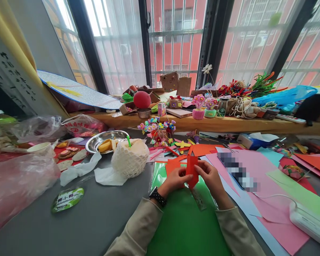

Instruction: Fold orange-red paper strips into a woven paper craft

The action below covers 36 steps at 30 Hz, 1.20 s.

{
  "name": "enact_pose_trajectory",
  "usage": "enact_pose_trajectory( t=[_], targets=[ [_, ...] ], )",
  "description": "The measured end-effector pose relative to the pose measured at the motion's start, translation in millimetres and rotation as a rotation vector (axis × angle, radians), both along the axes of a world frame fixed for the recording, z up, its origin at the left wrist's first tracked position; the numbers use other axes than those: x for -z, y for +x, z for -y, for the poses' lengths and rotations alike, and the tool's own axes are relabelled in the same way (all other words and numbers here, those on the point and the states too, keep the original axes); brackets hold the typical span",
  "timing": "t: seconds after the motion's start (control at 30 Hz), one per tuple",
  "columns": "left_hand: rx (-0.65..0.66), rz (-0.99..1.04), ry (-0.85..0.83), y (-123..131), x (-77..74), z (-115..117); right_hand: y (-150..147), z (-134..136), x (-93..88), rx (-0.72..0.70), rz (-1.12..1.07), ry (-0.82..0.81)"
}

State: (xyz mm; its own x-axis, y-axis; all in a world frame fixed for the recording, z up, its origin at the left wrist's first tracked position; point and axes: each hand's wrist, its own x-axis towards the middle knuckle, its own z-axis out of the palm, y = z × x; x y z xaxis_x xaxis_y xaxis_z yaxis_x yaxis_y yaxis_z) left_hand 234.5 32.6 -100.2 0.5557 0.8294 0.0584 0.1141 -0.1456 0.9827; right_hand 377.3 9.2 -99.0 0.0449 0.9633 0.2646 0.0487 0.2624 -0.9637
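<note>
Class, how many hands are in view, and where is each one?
2: the left hand at the left side of the folded red paper, and the right hand at its right side.

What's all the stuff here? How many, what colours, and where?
Folded paper: 1, orange, centre
Mat: 1, green, below the paper
Paper sheets: several, mostly pink, right
Phone: 1, dark, on the sheets
Corded device: 1, white, far right
Tissue box: 1, blue, back right
Netted bundle: 1, white, left of mat
Bowl: 1, silver, beyond the bundle
Round label: 1, green, left
Ball: 1, red, windowsill
Knitted pots: 2, pink and green, windowsill
Plastic bags: several, blue on windowsill, clear left
Small craft bits: uncountable, many colours, all around
Watch: 1, black, left wrist
Left hand, right hand: 2, beige sleeves, holding paper
</note>
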Motion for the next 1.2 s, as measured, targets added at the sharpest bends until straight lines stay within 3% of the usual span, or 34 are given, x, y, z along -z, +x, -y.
enact_pose_trajectory(
  t=[0.1,0.2,0.4,0.63,0.97,1.2],
  targets=[
    [-0.135,0.062,0.046,0,-1.4,0,-3,0,2.3,-0.049,0.138,-0.015],
    [-0.204,0.054,0.091,-2,-1.2,-1,-7,1,2.2,0.000,0.257,-0.013],
    [-0.197,-0.071,0.163,-2,1.3,-1,-11,5,-1.4,0.229,0.345,0.021],
    [-0.188,-0.061,0.157,-2,0.3,0,-14,4,1.5,0.292,0.372,0.106],
    [-0.287,0.083,0.020,0,3.2,-4,-12,4,2.7,0.245,0.657,0.376],
    [-0.323,0.131,-0.028,1,0.0,-3,-10,1,8.1,0.225,0.772,0.417]
  ],
)
